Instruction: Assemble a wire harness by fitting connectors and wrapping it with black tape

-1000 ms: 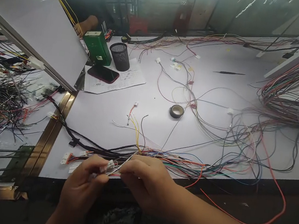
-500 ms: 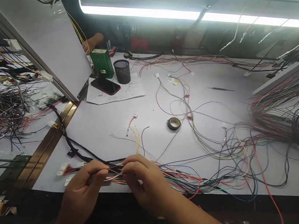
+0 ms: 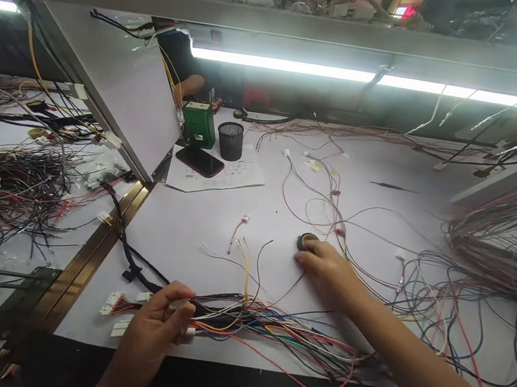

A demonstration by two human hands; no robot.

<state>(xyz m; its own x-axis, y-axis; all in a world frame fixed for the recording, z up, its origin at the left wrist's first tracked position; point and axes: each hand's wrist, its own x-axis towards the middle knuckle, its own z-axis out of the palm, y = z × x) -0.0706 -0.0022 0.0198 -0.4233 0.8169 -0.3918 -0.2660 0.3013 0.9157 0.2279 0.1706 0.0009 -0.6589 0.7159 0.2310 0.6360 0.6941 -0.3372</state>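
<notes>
My left hand (image 3: pixel 156 323) is closed round the wire harness (image 3: pixel 241 321) near the front edge of the bench; thumb and forefinger almost meet, and the other fingers are partly hidden. White connectors (image 3: pixel 111 303) stick out to the left of this hand, while loose coloured wires fan out to its right. My right hand (image 3: pixel 327 266), slightly blurred, grips a roll of black tape (image 3: pixel 304 241) at mid-bench, with its fingertips on the near right side of the roll. Yellow wires (image 3: pixel 247 268) rise from the harness between the hands. Beyond them lies a short red lead (image 3: pixel 236 235) with a white connector.
A phone (image 3: pixel 200 161) lies on paper sheets (image 3: pixel 236 178) beside a mesh pen cup (image 3: pixel 230 142) and a green box (image 3: pixel 199 125). Tangled wires (image 3: pixel 499 244) fill the right side. Tweezers (image 3: pixel 391 186) lie farther back. Another person's hand (image 3: pixel 189 85) shows behind the panel.
My right hand has left the harness and moved forward and right onto the tape roll. My left hand stays at the harness. The view has tilted up and shifted left.
</notes>
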